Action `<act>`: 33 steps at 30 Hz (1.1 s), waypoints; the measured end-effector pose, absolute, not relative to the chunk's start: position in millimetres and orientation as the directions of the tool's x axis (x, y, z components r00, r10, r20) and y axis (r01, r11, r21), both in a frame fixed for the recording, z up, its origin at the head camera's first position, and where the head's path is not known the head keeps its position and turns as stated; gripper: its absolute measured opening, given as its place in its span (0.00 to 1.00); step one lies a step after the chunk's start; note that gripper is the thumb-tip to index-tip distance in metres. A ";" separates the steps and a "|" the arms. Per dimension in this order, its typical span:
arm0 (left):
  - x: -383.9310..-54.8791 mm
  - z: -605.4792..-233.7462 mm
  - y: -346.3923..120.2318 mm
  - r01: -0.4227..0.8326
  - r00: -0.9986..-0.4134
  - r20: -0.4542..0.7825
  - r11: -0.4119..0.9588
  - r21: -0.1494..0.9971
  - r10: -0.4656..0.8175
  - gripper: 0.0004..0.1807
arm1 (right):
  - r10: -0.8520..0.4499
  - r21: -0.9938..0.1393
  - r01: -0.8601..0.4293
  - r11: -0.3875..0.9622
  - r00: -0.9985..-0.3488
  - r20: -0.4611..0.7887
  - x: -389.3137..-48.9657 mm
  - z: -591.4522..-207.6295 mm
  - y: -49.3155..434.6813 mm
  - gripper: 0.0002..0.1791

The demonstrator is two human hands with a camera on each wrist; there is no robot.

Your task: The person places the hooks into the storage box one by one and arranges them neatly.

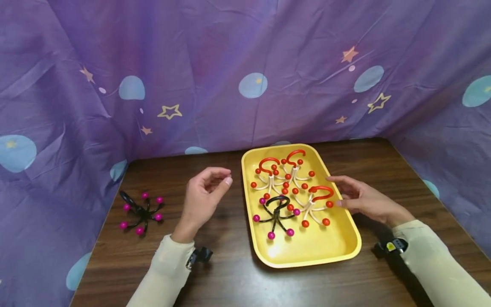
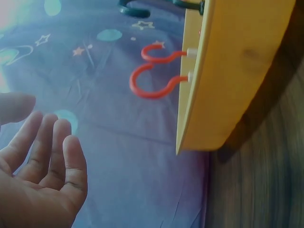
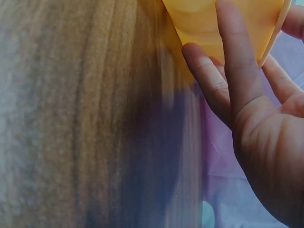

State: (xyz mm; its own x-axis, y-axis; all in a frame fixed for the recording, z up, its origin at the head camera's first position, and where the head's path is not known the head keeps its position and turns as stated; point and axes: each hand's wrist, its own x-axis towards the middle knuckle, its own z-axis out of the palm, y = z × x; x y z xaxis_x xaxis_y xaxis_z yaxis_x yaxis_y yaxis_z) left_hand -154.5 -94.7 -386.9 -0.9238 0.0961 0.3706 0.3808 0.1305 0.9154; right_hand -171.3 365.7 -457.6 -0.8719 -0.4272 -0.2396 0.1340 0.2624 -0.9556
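In the yellow tray (image 1: 318, 243) stand several ball-tipped claw massagers. Three have cream legs and red hooked handles, such as the front-right massager (image 1: 310, 206); one is a black massager (image 1: 276, 213) with pink balls. A second black massager (image 1: 142, 212) lies on the table at the left. Between that one and the tray, my left hand (image 1: 203, 198) hovers with relaxed fingers and holds nothing. My right hand (image 1: 364, 200) holds the tray's right side, its thumb over the rim and some fingers along the outer wall (image 3: 199, 23).
The brown wooden table (image 1: 226, 273) carries the tray right of its middle. Behind and beside it hangs a purple curtain (image 1: 199, 64) with stars and blue circles. A dark wrist strap (image 1: 198, 257) sits on each wrist.
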 end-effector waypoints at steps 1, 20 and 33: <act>-154.2 -386.2 -98.2 0.377 -0.926 0.368 0.136 0.916 0.090 0.10 | -0.424 -0.955 0.135 0.263 -0.873 -0.240 -170.4 -457.7 365.5 0.43; -142.6 -367.2 -165.2 0.321 -0.924 0.355 0.214 0.923 -0.144 0.09 | -0.428 -0.956 0.131 0.263 -0.872 -0.238 -169.9 -455.8 365.6 0.43; -135.4 -352.9 -216.8 0.297 -0.873 0.362 0.234 0.926 -0.327 0.09 | -0.445 -0.958 0.136 0.252 -0.863 -0.239 -169.6 -455.8 364.9 0.43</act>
State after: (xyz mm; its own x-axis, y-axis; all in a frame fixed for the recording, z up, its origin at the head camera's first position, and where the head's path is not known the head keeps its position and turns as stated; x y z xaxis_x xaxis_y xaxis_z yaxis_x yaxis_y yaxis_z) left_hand -135.4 -216.8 -352.9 -0.8729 -0.3268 0.3622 0.2966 0.2340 0.9259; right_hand -169.6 364.9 -455.8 -0.8631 -0.4449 -0.2390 0.1355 0.2519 -0.9582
